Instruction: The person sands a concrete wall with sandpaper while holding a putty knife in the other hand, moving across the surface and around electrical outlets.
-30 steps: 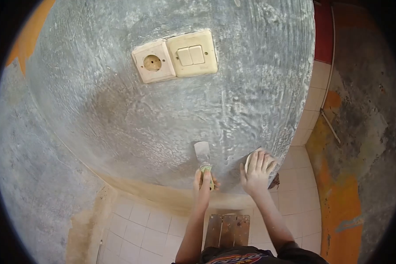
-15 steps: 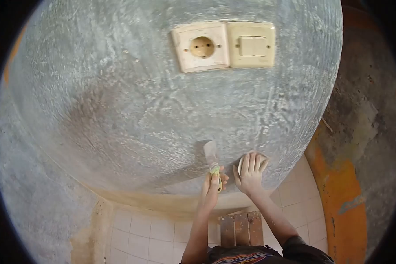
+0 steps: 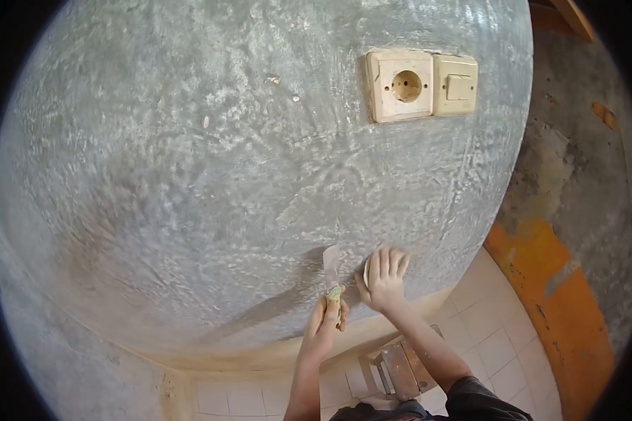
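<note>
My left hand [image 3: 324, 322] is closed round the yellow-green handle of a putty knife [image 3: 331, 261]. Its flat blade points up, close in front of the grey textured wall [image 3: 211, 203], and casts a long shadow down to the left. To the right, my right hand [image 3: 385, 281] presses flat to the wall over a pale piece of sandpaper [image 3: 366, 272]. Only the sandpaper's left edge shows beside the fingers; the rest lies hidden under the palm. The fingertips are slightly blurred.
A power socket [image 3: 406, 85] and a light switch [image 3: 458, 87] sit on the upper wall. Below stands a small wooden stool [image 3: 400, 370] on white floor tiles [image 3: 495, 351]. Past the wall's right edge is a surface with orange paint [image 3: 541, 281].
My view has swung left, so the socket and switch appear farther right. My right hand has shifted left over the wall, nearer the putty knife, which stays in my left hand.
</note>
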A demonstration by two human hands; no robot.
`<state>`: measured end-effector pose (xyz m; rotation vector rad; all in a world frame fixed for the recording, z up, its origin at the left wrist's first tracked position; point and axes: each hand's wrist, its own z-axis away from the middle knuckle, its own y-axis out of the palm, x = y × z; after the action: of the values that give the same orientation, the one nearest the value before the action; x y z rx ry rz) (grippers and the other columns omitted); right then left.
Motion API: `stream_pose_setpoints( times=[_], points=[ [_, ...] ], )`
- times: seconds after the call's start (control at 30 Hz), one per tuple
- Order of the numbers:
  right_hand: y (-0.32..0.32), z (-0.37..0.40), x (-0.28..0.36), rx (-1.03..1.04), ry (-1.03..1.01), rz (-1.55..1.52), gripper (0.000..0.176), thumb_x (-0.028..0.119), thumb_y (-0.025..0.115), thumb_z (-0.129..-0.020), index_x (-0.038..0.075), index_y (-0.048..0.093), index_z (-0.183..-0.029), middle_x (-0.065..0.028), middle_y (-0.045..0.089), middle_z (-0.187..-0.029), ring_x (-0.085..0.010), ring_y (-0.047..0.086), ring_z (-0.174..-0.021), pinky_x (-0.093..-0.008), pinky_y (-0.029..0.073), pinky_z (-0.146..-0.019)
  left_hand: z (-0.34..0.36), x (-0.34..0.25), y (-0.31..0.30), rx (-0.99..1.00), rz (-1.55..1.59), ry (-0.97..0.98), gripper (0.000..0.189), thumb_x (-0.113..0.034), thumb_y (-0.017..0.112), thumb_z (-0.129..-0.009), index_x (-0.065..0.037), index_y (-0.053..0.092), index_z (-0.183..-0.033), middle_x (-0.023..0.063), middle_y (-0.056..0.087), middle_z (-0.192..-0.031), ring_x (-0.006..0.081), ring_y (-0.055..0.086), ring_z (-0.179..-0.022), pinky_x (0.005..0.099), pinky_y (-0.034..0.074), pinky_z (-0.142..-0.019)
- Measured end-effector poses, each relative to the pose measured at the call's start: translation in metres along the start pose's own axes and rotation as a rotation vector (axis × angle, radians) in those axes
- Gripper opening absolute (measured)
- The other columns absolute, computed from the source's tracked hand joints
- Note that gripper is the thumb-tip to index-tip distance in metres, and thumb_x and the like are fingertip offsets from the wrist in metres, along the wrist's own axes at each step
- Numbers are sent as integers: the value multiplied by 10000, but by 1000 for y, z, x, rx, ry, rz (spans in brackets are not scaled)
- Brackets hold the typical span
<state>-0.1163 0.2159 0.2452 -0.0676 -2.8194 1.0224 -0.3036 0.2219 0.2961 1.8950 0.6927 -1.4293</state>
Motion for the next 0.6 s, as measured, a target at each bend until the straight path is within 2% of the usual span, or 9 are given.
stream_pose_setpoints(
  times=[0.03, 0.1, 0.17, 0.23, 0.33, 0.37, 0.47, 0.6],
  points=[
    [4, 7, -1, -2, 13, 3, 590, 266, 562, -849, -148, 385, -1230, -357, 361, -1312, -555, 265, -1273, -733, 113, -1013, 6, 0, -5, 7, -22, 9, 408, -268, 415, -1012, 12, 438, -1308, 45, 529, -930, 105, 500, -753, 261, 441, -626],
    [9, 19, 2, -71, 95, -6, 618, 316, 589, -846, -94, 435, -1283, -308, 428, -1303, -483, 382, -1212, -714, 195, -981, 16, -1, -15, 2, -45, 19, 412, -265, 420, -1011, 16, 432, -1313, 46, 529, -939, 104, 502, -757, 260, 443, -632],
    [8, -9, 1, -303, 168, 16, 665, 303, 577, -862, -93, 368, -1354, -313, 361, -1387, -488, 301, -1303, -687, 145, -1029, 20, -3, -25, -8, -67, 27, 417, -263, 424, -1010, 20, 426, -1317, 47, 530, -947, 103, 504, -761, 259, 445, -638],
    [-33, -62, 4, -442, 223, -86, 695, 293, 548, -887, -61, 286, -1423, -297, 268, -1467, -474, 192, -1377, -646, 92, -1070, 24, -6, -30, -65, -78, 48, 410, -270, 423, -1008, 19, 436, -1299, 46, 538, -911, 99, 511, -728, 246, 439, -593],
    [-68, -106, 6, -477, 246, -145, 700, 287, 528, -899, -40, 245, -1450, -277, 213, -1503, -458, 146, -1400, -620, 60, -1089, 28, -20, -30, -126, 33, 45, 406, -302, 432, -1007, 21, 475, -1249, 49, 546, -882, 82, 497, -657, 227, 425, -522],
    [-68, -110, 7, -484, 225, -121, 693, 289, 522, -902, -32, 248, -1452, -268, 215, -1506, -457, 154, -1398, -619, 60, -1091, 29, -21, -30, -171, 15, 17, 425, -326, 440, -1003, 18, 477, -1251, 39, 549, -811, 77, 482, -573, 216, 391, -446],
    [-36, -74, 8, -441, 214, -82, 692, 281, 516, -906, -30, 235, -1456, -265, 217, -1506, -443, 168, -1399, -617, 63, -1095, 25, -17, -32, -142, -72, -15, 440, -355, 454, -998, 15, 498, -1231, 18, 547, -748, 63, 463, -536, 206, 360, -421],
    [39, 43, 18, -336, 484, -281, 705, 251, 492, -918, -46, 165, -1468, -277, 168, -1517, -445, 111, -1415, -584, 72, -1115, 18, -7, -32, -119, -153, -88, 437, -374, 457, -995, 15, 539, -1177, 8, 544, -705, 50, 447, -512, 198, 333, -407]
  ],
)
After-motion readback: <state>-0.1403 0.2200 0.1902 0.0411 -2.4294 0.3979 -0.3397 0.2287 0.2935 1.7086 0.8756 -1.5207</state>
